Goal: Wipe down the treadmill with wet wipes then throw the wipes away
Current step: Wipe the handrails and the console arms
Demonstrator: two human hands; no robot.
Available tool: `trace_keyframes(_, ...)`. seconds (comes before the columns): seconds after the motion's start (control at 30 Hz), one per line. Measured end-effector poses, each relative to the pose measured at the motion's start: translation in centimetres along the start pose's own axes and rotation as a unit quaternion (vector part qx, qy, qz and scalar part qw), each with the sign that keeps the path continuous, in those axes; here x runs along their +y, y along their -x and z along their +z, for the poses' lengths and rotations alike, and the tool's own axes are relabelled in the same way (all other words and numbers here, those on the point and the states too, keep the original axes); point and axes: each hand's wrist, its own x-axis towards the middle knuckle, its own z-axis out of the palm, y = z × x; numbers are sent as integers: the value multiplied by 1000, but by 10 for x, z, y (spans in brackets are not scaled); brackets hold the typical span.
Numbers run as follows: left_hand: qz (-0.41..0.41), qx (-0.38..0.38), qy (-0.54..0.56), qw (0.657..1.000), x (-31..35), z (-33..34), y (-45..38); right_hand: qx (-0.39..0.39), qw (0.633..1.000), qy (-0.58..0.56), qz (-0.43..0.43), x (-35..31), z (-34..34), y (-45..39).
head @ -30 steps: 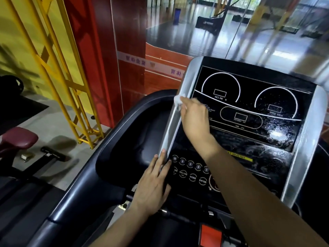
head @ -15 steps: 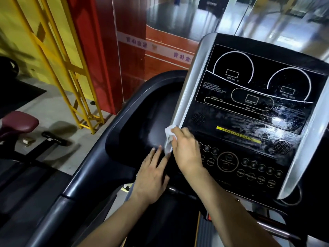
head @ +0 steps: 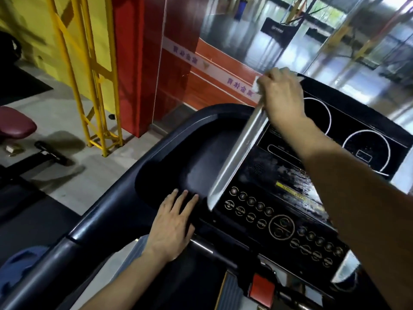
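Note:
The treadmill console (head: pixel 290 198) fills the right half of the view, black with round buttons and a silver side strip (head: pixel 241 151) along its left edge. My right hand (head: pixel 281 95) grips a crumpled white wet wipe (head: pixel 256 85) and presses it on the top end of that silver strip. Only a small part of the wipe shows past my fingers. My left hand (head: pixel 174 227) rests flat with straight fingers on the black tray area left of the console. Wet streaks shine on the console face.
A curved black handrail (head: pixel 111 220) wraps the treadmill's left side. A red safety key block (head: pixel 262 289) sits at the bottom. A yellow metal frame (head: pixel 93 86), a red pillar (head: pixel 131 63) and a maroon padded seat (head: pixel 15 126) stand on the left. A glass wall lies ahead.
My right hand slid the wipe down the silver strip to its lower end, then back up to its top end. My left hand stayed flat by the console's lower left corner.

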Motion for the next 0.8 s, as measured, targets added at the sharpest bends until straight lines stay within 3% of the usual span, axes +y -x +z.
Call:
trace_keyframes(0.1, -33, -10, -26, 999, -12, -8, 1, -87, 995, 37, 2, -2, 15, -2)
trace_keyframes(0.27, -46, -26, -63, 997, -24, -9, 5, -102, 994, -19, -29, -43, 14, 55)
trace_keyframes(0.37, -48, -36, -72, 996, -20, -9, 5, -152, 982, -70, -92, -82, 20, 106)
trace_keyframes(0.5, -37, -54, -95, 993, -24, -10, 6, -137, 967, -97, -191, -107, 26, 142)
trace_keyframes(0.7, -15, -68, -115, 991, -30, -11, 10, -113, 993, 4, -43, -43, 15, 59)
trace_keyframes(0.8, -10, -68, -112, 991, -31, -12, 11, -123, 992, 0, -4, -54, 11, 50)
